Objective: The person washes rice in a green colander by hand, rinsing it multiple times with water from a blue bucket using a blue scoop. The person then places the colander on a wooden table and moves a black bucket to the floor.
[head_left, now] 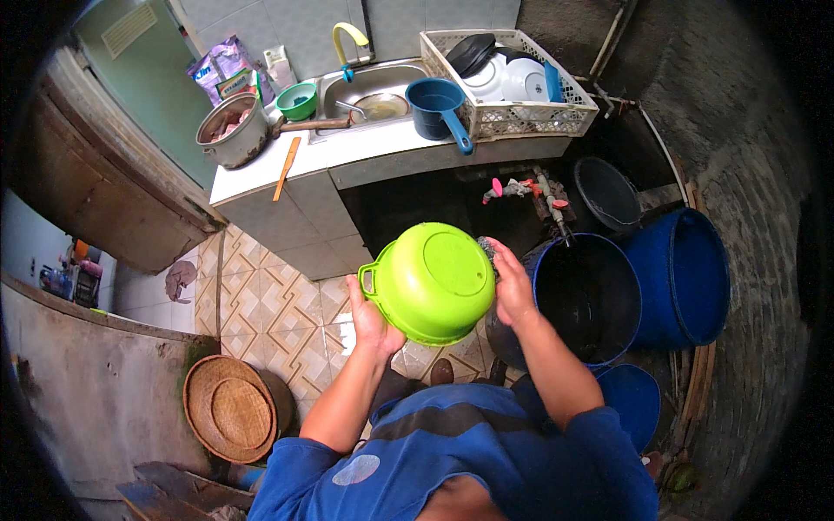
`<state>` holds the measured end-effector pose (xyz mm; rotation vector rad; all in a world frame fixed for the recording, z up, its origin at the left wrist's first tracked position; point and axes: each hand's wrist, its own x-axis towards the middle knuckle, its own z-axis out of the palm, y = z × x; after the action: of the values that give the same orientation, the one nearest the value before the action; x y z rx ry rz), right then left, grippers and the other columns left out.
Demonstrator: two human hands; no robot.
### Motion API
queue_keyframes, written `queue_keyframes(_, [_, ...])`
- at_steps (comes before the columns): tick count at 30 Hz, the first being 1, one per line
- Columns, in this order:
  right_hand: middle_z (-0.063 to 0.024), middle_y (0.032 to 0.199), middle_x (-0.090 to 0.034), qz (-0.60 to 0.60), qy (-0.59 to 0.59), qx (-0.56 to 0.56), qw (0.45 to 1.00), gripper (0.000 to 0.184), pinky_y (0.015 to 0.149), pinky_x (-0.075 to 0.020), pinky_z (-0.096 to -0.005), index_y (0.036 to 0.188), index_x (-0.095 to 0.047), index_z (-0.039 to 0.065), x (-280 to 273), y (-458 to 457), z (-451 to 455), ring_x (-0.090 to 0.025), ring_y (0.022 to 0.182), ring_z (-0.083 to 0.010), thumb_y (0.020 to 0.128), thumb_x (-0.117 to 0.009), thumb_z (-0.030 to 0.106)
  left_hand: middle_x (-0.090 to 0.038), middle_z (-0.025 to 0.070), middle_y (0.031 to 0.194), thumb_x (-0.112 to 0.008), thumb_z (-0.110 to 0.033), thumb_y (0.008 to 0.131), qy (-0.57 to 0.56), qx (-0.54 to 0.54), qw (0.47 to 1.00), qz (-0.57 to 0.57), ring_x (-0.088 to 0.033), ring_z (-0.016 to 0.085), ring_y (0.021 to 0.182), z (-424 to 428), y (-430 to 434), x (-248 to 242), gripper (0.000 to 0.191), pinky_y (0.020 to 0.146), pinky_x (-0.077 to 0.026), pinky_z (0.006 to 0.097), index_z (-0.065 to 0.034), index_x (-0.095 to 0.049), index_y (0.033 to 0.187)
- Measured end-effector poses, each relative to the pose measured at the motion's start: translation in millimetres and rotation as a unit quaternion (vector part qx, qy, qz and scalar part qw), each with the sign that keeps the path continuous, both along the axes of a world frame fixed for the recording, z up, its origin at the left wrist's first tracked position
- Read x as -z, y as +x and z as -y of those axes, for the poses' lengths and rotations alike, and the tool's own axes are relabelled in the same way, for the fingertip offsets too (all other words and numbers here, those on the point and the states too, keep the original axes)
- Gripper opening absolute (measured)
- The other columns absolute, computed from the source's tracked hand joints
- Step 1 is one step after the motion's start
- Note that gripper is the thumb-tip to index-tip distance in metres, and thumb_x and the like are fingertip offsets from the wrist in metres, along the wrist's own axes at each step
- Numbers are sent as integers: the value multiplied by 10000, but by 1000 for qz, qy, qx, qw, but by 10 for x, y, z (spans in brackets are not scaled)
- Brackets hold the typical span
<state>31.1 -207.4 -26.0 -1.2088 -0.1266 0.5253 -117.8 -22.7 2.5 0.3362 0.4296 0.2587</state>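
A lime-green plastic basin [430, 280] is held bottom up in front of my body, above the tiled floor. My left hand [376, 322] grips its rim beside the loop handle at the left; the fingers are hidden beneath it. At the right side, my right hand [511, 280] presses a dark grey scouring pad [486, 249] against the basin's wall. On the counter ahead, a blue plastic dipper [435, 107] stands by the stainless steel sink [332, 81], where a round dish [381, 107] and a metal utensil lie.
A white plastic crate [521, 124] of dishes stands right of the sink. A metal pot [238, 140] and a green bowl [297, 102] are at the left. Blue drums [700, 280] stand beside my right arm, under taps [521, 189]. A woven basket [231, 407] is lower left.
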Motion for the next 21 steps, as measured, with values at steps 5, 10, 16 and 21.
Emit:
queue_keyframes(5, [-184, 1491, -451, 181, -89, 110, 973, 464, 1159, -297, -367, 1486, -413, -24, 207, -492, -74, -414, 1380, -270, 1068, -382, 173, -551, 192, 1425, -253, -712, 1002, -35, -45, 998, -15, -518, 375, 1315, -46, 149, 121, 824, 1139, -364, 562, -47, -495, 1424])
queue_keyframes(10, [-255, 1576, -353, 375, -213, 90, 898, 481, 1227, -214, -428, 1496, -395, -52, 283, -887, 79, -290, 1497, -381, 1031, -386, 66, -560, 187, 1416, -238, -691, 1016, -38, -55, 997, -31, -516, 367, 1321, -120, 199, 138, 815, 1148, -361, 537, -28, -494, 1416])
queue_keyframes(16, [-192, 1478, -502, 657, -267, -42, 704, 481, 1183, -307, -509, 1362, -624, 71, 93, -896, 93, -442, 1405, -395, 898, -535, -20, -576, 182, 1399, -237, -666, 1030, -18, -31, 999, 8, -540, 351, 1301, -78, 208, 245, 789, 1143, -373, 524, -27, -488, 1419])
queue_keyframes(21, [-107, 1415, -584, 709, -296, -108, 630, 423, 1152, -341, -514, 1300, -667, 108, -166, -773, -65, -498, 1365, -324, 886, -580, 87, -577, 141, 1411, -253, -658, 1034, 18, 7, 1000, -2, -551, 312, 1292, 52, 219, 355, 757, 1130, -401, 460, -54, -489, 1426])
